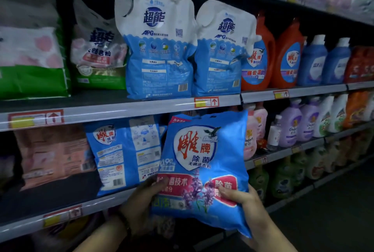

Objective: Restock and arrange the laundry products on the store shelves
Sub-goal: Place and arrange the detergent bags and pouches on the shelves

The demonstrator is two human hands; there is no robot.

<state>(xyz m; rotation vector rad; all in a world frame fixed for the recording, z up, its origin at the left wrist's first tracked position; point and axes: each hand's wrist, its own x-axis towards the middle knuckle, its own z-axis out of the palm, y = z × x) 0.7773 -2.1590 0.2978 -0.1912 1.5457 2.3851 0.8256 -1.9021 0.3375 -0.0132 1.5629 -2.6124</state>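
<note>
A soft, pillow-shaped blue detergent powder bag (204, 162) of glossy plastic film is held upright in front of the lower shelf edge (113, 197), just right of centre in the view. It is gripped at its bottom corners: the left hand (141, 201) is clamped on the corner at 7 o'clock, thumb pressed on the printed front, and the right hand (247, 205) is clamped on the corner at 5 o'clock, its fingers (228, 192) curled over the red label. Lavender sprigs and a white shield emblem are printed on the bag's face (the film is slightly wrinkled).

At 9 o'clock from it, a matching blue bag (123, 154) is leaned on the lower shelf with its back panel outward. At 12 o'clock, on the upper shelf, two tall white-and-blue pouches (159, 49) with cut-out handles are stood side by side. To their right, rigid orange jugs (273, 57) are lined up, followed by blue bottles (323, 61) with white caps.
</note>
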